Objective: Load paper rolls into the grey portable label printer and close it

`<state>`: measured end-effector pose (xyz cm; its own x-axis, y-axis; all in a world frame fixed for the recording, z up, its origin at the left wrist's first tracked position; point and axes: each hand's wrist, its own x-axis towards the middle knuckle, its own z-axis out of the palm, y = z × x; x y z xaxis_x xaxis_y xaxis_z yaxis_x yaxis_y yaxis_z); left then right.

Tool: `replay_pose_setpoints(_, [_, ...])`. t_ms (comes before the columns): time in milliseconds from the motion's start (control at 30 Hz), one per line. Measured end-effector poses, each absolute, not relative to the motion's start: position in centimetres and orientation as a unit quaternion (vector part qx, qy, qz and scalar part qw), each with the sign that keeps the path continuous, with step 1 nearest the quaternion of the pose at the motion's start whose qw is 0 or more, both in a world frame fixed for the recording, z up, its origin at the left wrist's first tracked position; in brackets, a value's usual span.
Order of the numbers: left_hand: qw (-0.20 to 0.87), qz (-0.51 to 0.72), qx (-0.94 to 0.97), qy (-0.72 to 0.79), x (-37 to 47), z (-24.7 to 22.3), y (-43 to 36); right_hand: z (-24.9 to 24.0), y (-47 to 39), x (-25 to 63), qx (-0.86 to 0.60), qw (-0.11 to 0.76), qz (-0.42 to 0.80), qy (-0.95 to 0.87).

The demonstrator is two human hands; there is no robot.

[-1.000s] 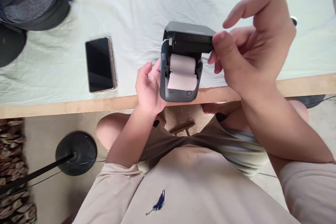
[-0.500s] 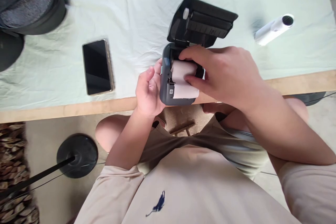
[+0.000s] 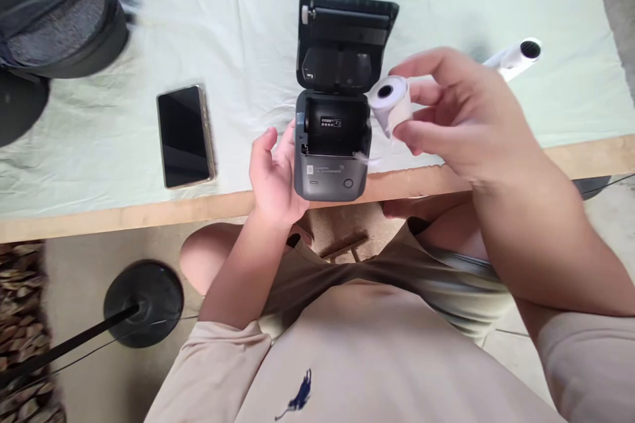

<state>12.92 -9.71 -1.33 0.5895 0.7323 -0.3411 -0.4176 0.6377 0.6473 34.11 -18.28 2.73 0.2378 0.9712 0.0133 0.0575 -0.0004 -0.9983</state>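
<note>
A dark grey printer [image 3: 332,178] is tilted at the table's front edge with its lid [image 3: 344,46] raised and its inner bay bare. My left hand [image 3: 275,175] supports it from the left and beneath; the thumb stands clear, and the fingers behind the printer are partly hidden. Just right of the bay, my right hand [image 3: 446,106] pinches a small white paper roll [image 3: 395,109] between thumb and fingers, its round end with a dark core facing up. A loose end of the roll hangs near the printer, blurred.
On the cloth-covered table [image 3: 248,26], a phone [image 3: 185,137] lies at the left and a black bag [image 3: 64,20] at the back left. A white tube-like roll [image 3: 518,61] is at the right. A round black stand base [image 3: 143,304] stands on the floor.
My right hand has lifted the paper roll out of the printer's bay and moved it right. The printer and its lid have turned to face me more squarely.
</note>
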Motion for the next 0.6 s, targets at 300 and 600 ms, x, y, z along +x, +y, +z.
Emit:
replay_pose_setpoints(300, [0.843, 0.329, 0.209, 0.372, 13.3, -0.3, -9.1, -3.6, -16.9, 37.9, -0.587, 0.583, 0.436, -0.355])
replay_pose_setpoints(600, [0.836, 0.32, 0.236, 0.378, 13.3, -0.3, -9.3, -4.9, -17.1, 39.5, -0.66, 0.459, 0.177, -0.568])
